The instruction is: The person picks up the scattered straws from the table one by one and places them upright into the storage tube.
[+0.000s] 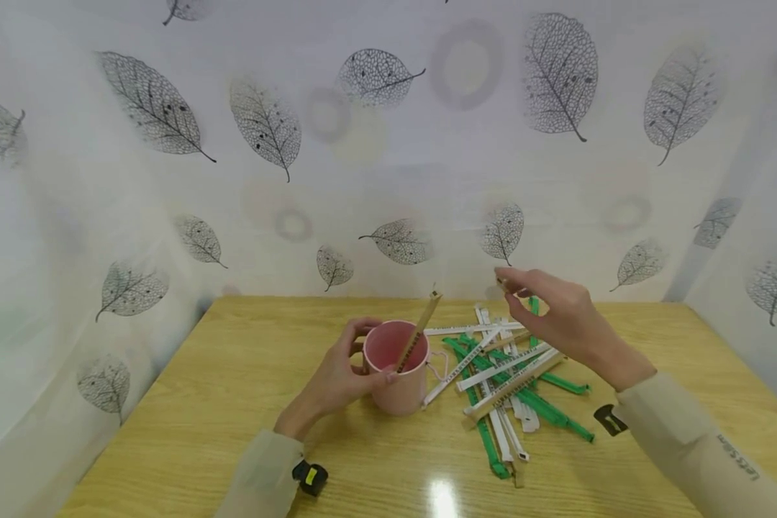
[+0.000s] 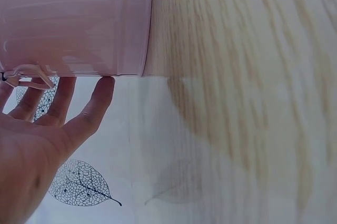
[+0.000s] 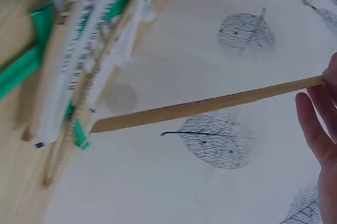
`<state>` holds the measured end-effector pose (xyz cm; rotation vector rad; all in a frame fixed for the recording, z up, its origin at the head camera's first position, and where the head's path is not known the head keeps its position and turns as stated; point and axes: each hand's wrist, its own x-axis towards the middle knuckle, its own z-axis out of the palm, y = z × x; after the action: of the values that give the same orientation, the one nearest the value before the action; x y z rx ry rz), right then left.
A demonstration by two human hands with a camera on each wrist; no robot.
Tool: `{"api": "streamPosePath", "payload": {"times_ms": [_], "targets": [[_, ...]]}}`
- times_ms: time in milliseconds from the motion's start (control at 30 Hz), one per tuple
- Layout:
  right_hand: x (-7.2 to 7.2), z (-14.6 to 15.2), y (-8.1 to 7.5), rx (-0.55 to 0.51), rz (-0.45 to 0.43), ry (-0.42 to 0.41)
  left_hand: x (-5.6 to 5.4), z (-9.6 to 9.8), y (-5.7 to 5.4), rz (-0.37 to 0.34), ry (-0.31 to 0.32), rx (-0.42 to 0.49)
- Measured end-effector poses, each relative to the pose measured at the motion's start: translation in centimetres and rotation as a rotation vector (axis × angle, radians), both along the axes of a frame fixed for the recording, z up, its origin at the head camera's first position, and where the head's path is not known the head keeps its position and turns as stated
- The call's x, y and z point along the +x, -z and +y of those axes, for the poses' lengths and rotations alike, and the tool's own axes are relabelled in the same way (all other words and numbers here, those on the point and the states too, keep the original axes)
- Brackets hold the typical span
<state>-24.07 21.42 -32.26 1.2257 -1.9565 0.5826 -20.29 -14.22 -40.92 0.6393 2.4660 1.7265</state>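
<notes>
A pink mug stands on the table, a brown paper-wrapped straw leaning up out of it. My left hand holds the mug from its left side, thumb near the front rim. In the left wrist view, fingers of the left hand touch the mug wall. Raised above the straw pile, my right hand pinches another brown wrapped straw by its end. Its length shows in the right wrist view, where this straw reaches across from the fingertips.
To the right of the mug lies a crossed pile of green, white and brown wrapped straws, some with printed text. The wooden table ends at a pale cloth backdrop printed with leaves.
</notes>
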Motion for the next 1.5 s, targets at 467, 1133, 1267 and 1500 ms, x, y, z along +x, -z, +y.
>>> {"api": "streamPosePath", "payload": {"times_ms": [467, 1133, 1267, 1500], "targets": [[1.9, -3.9, -4.7, -0.463, -0.169, -0.173, 0.1, 0.3, -0.1, -0.019, -0.024, -0.008], [2.6, -10.6, -6.0, -0.587, -0.214, -0.438, 0.1, 0.2, -0.2, -0.002, -0.030, -0.009], [2.2, -11.0, -4.9, -0.519, -0.247, -0.415, 0.1, 0.2, -0.1, 0.004, -0.024, -0.007], [1.6, -10.9, -2.7, -0.470, -0.278, -0.306, 0.1, 0.1, 0.1, 0.007, -0.021, -0.004]]}}
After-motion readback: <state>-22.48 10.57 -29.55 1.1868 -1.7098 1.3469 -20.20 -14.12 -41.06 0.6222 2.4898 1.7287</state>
